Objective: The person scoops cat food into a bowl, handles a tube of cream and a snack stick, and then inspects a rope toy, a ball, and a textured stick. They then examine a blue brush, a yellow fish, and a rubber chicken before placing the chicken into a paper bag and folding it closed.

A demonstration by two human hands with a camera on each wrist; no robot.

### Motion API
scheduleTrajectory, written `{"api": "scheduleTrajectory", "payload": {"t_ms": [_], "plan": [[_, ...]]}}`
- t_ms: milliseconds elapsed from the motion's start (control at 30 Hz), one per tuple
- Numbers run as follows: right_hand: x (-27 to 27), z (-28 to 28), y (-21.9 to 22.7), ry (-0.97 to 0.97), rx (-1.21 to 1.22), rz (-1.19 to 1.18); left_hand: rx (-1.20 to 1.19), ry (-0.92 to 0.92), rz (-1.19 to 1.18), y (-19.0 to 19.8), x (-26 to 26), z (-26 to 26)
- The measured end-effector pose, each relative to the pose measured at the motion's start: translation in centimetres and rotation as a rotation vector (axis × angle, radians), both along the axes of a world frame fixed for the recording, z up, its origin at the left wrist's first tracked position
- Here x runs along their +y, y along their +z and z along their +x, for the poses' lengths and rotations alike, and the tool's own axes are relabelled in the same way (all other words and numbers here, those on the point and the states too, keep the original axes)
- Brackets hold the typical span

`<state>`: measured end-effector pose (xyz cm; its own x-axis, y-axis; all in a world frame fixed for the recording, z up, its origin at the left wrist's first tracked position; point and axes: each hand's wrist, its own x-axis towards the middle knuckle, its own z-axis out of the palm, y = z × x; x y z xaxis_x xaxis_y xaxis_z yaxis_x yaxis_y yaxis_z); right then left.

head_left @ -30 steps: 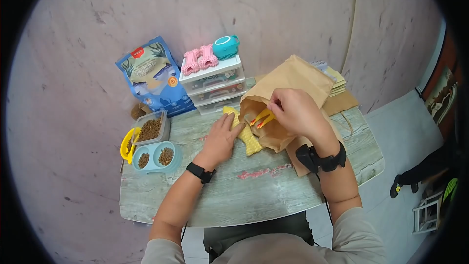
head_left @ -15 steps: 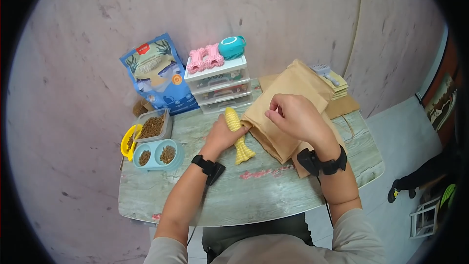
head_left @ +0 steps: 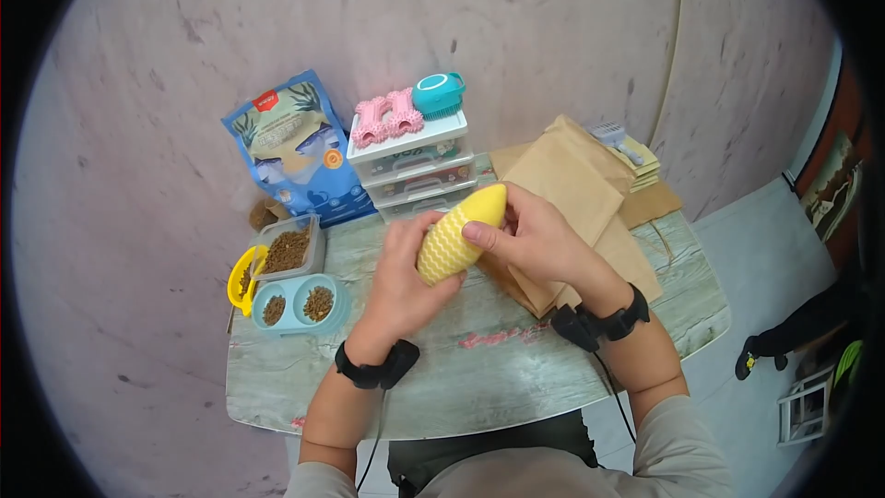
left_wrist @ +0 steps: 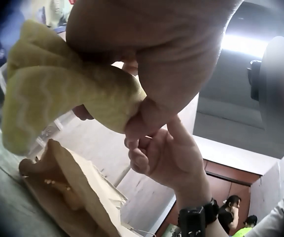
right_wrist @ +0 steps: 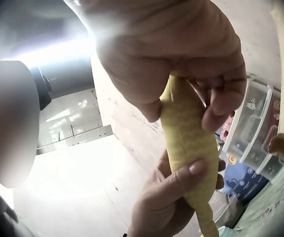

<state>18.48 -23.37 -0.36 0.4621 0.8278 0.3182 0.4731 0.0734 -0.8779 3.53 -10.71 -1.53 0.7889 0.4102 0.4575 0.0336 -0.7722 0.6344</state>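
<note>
A yellow fish-shaped plush toy [head_left: 449, 238] with white wavy lines is held above the table between both hands. My left hand [head_left: 404, 267] grips it near the tail end, with the thumb laid across its side in the right wrist view. The right hand [head_left: 544, 235] pinches the smooth pointed head end between thumb and fingers. In the left wrist view the tail [left_wrist: 26, 113] spreads out beyond the hand. Beside the hands, a brown paper bag [head_left: 562, 184] lies on its side, its mouth [left_wrist: 38, 165] gaping with a yellowish object [left_wrist: 65, 190] inside.
To the left stand a blue double bowl [head_left: 297, 314] of kibble, a yellow scoop [head_left: 236, 263] and a clear kibble box [head_left: 312, 263]. Behind are a blue food pouch [head_left: 295, 152] and white drawers [head_left: 410, 161] carrying pink bone toys [head_left: 387, 117] and a teal brush [head_left: 439, 92].
My right hand has let go of a yellow toy with red feet inside the bag. The left hand has lifted the plush fish off the table, and the right hand has taken its head end.
</note>
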Motion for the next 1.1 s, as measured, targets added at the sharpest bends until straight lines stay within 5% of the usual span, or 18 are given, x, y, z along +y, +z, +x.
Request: {"api": "scheduleTrajectory", "payload": {"t_ms": [33, 367, 533, 867, 1100], "plan": [[0.3, -0.2, -0.3, 0.052, 0.137, 0.111, 0.0, -0.032, 0.135, 0.3, -0.5, 0.2], [1.6, -1.2, -1.7, -0.032, 0.171, 0.194, -0.181, -0.157, 0.133, -1.5, -1.2, 0.9], [1.8, -0.6, -2.2, 0.084, 0.593, 0.277, -0.148, -0.167, 0.127, -1.7, -0.7, 0.3], [1.2, 0.5, -1.2, -0.043, 0.339, 0.315, -0.016, -0.236, -0.23, -0.4, -0.7, -0.3], [0.9, 2.1, -1.2, -0.168, 0.276, 0.244, 0.041, -0.17, -0.18, -0.5, 0.9, -0.5]]}}
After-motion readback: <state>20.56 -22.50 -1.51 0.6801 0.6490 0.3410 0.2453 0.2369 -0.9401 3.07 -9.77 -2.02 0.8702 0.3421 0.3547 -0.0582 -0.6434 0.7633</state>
